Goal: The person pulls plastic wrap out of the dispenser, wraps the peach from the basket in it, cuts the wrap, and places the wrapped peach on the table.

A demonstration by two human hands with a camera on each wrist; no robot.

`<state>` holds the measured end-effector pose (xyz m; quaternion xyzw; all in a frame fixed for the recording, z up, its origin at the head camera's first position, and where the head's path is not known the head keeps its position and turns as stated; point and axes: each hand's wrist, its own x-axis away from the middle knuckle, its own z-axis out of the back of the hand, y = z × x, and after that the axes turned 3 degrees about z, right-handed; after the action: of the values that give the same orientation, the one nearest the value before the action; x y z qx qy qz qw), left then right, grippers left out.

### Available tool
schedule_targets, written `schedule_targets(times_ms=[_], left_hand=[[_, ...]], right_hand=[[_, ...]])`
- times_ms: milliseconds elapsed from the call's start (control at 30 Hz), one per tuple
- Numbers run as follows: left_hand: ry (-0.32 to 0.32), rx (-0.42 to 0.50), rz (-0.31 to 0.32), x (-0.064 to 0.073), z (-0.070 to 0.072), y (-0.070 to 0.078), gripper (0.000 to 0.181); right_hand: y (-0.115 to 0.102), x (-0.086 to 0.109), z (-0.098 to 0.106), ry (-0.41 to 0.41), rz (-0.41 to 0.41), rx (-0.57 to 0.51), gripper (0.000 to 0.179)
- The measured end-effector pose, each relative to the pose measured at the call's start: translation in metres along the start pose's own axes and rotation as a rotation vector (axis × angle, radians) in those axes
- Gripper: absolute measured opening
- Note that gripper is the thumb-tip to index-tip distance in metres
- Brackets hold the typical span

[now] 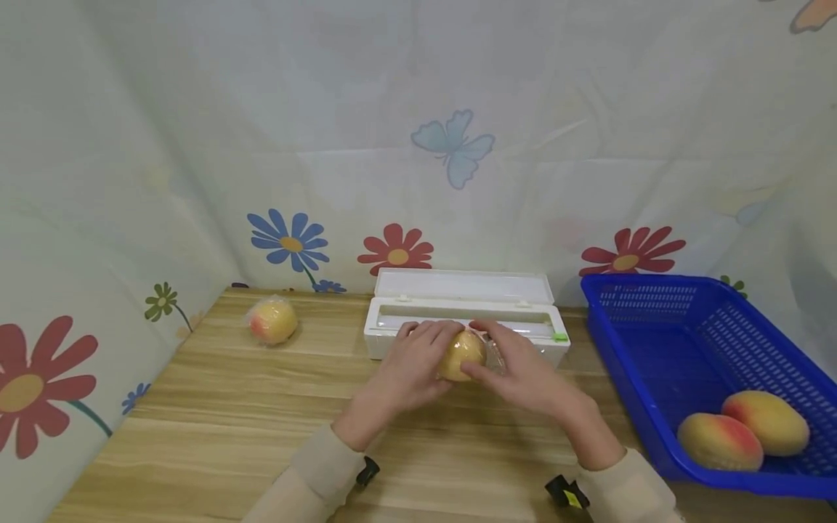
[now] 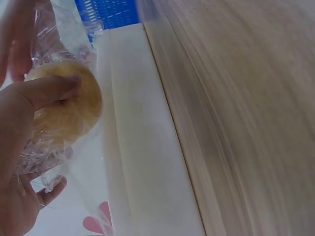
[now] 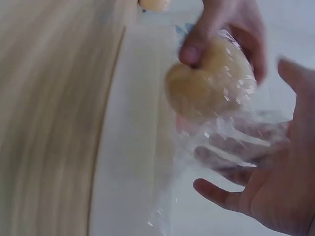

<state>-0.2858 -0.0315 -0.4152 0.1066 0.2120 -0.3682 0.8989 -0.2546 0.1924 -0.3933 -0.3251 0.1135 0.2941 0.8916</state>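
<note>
My left hand [image 1: 418,359] grips a yellow peach [image 1: 463,356] partly wrapped in clear plastic film. Its thumb presses the peach near the stem dent in the left wrist view. On the other side, my right hand [image 3: 275,182] has its fingers spread, with loose crinkled film [image 3: 231,130] draped across them. Both hands are in front of a white cling film box [image 1: 467,312], its lid [image 1: 464,285] tipped back. In the left wrist view, a strip of film trails below the peach. Another wrapped peach [image 1: 273,320] rests on the table at the left.
A blue plastic basket [image 1: 617,363] stands at the right, with two unwrapped peaches [image 1: 719,442] at its near end. The wooden table [image 1: 216,428] runs back to a white curtain [image 1: 327,109] printed with flowers and butterflies. A green tab [image 1: 560,337] marks the box's right end.
</note>
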Motion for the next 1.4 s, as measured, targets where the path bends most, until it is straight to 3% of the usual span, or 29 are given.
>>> schedule_targets(times_ms=[100, 167, 267, 367, 433, 733, 900, 1100, 1400], left_hand=[[-0.022, 0.022, 0.028, 0.000, 0.001, 0.000, 0.082], [-0.033, 0.034, 0.042, 0.000, 0.001, 0.000, 0.081], [-0.026, 0.053, 0.058, 0.000, 0.001, -0.001, 0.079], [-0.007, 0.067, 0.067, 0.001, 0.002, -0.002, 0.079], [-0.001, 0.076, 0.068, 0.001, 0.002, -0.003, 0.079], [-0.017, 0.102, 0.115, 0.003, 0.000, -0.003, 0.082], [-0.011, 0.142, 0.118, 0.004, 0.001, -0.002, 0.082], [-0.004, 0.217, 0.099, 0.003, 0.001, -0.002, 0.080], [-0.065, 0.268, 0.068, 0.005, 0.007, 0.002, 0.076]], right_hand=[[0.005, 0.005, 0.018, 0.052, -0.066, 0.048, 0.043], [0.011, 0.010, 0.030, 0.064, -0.135, 0.124, 0.047], [0.024, 0.017, 0.038, 0.010, -0.276, 0.233, 0.077], [0.037, 0.019, 0.034, -0.022, -0.354, 0.263, 0.102], [0.045, 0.020, 0.029, -0.024, -0.368, 0.270, 0.109], [0.064, 0.020, 0.020, 0.004, -0.391, 0.323, 0.103], [0.074, 0.019, 0.008, 0.120, -0.413, 0.369, 0.087], [0.080, 0.021, 0.002, 0.282, -0.328, 0.428, 0.063], [0.077, 0.019, 0.004, 0.220, -0.432, 0.396, 0.066]])
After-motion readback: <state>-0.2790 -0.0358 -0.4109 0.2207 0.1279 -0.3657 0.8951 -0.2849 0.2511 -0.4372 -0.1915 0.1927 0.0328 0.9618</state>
